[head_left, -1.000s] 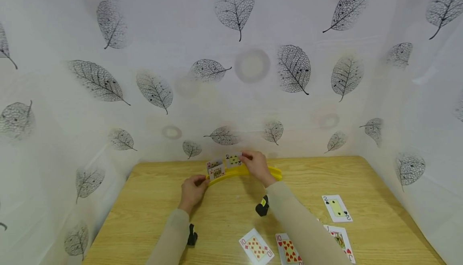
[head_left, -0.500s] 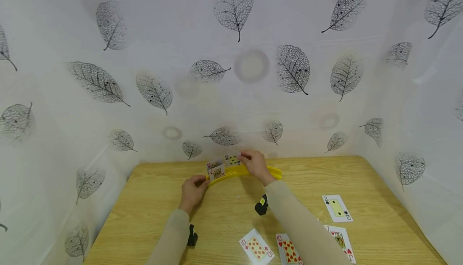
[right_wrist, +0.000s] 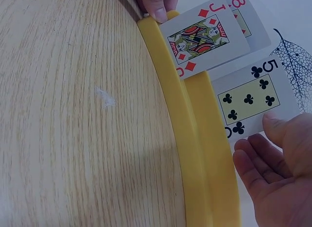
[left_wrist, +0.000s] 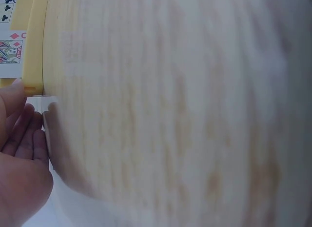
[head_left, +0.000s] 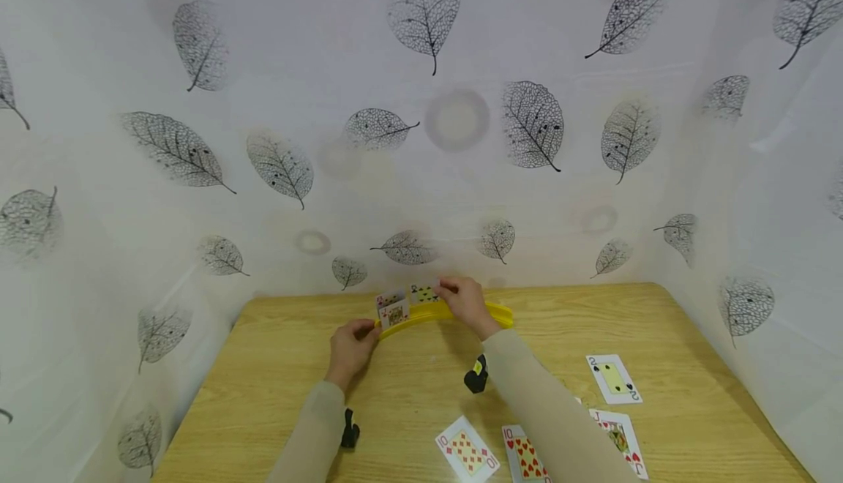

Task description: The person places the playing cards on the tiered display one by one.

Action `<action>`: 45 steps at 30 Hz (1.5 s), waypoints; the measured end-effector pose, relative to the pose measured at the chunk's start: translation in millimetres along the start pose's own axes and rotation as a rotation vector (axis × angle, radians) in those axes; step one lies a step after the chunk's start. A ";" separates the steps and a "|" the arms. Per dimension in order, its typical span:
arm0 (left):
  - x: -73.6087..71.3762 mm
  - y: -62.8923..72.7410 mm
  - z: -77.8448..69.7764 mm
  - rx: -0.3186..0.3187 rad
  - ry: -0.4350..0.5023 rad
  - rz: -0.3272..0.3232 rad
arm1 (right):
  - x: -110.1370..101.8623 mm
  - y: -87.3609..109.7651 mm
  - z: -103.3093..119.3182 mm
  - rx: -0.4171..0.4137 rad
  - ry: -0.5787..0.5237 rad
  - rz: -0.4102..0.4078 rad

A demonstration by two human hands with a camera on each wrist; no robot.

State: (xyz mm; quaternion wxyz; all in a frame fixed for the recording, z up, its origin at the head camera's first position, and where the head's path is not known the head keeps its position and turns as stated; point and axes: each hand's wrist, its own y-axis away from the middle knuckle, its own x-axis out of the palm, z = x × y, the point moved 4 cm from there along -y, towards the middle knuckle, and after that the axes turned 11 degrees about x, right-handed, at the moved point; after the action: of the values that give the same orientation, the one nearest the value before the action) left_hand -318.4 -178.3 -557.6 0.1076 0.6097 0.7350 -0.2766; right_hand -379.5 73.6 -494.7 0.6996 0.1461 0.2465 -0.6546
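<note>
A curved yellow card holder (head_left: 431, 313) stands at the back of the table. My left hand (head_left: 350, 349) pinches its left end between thumb and fingers. Near that end, a jack of diamonds (right_wrist: 199, 40) stands in the front, with a red eight (right_wrist: 253, 22) partly hidden behind it. My right hand (head_left: 466, 303) pinches the right edge of an upright five of clubs (right_wrist: 251, 97), thumb on its face. The card's lower edge is right at the holder's rear slot, to the right of the other two cards.
Face up on the table (head_left: 408, 395) lie a two of spades (head_left: 614, 379), a red jack (head_left: 619, 437), a ten of hearts (head_left: 525, 455) and a ten of diamonds (head_left: 467, 450). Small black objects (head_left: 476, 375) show beside both forearms. A leaf-print curtain (head_left: 461, 190) hangs behind.
The five of clubs sits very slightly lower along with my right fingers. My left hand stays at the holder's end.
</note>
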 end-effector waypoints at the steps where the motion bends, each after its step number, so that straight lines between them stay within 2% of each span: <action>1: 0.1 -0.1 0.2 0.000 0.002 -0.002 | 0.0 -0.3 -0.8 0.002 -0.002 0.000; 4: 0.1 -0.1 0.8 -0.004 0.009 0.000 | -0.6 -0.1 -1.9 -0.003 -0.014 0.010; 11: 0.1 0.5 1.8 0.000 0.011 0.009 | -3.6 3.6 0.8 -0.091 -0.016 -0.006; 18: 0.5 0.4 1.7 0.007 0.013 0.004 | -0.1 -1.2 -3.5 0.001 -0.011 0.026; 22: 0.3 0.8 0.7 0.011 0.011 0.006 | -0.2 -0.5 -3.0 0.023 -0.005 0.028; 34: 0.1 -0.2 2.8 -0.008 0.023 0.022 | -5.7 2.0 3.8 0.008 0.001 0.029; 45: 0.1 0.0 2.4 -0.009 0.020 0.017 | -18.6 5.9 -5.8 0.062 0.027 0.032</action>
State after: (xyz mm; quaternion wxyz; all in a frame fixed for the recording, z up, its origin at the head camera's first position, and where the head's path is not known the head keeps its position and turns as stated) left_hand -318.8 -179.6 -559.7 0.1054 0.6180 0.7321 -0.2664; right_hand -374.9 92.9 -490.3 0.7016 0.1803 0.2332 -0.6487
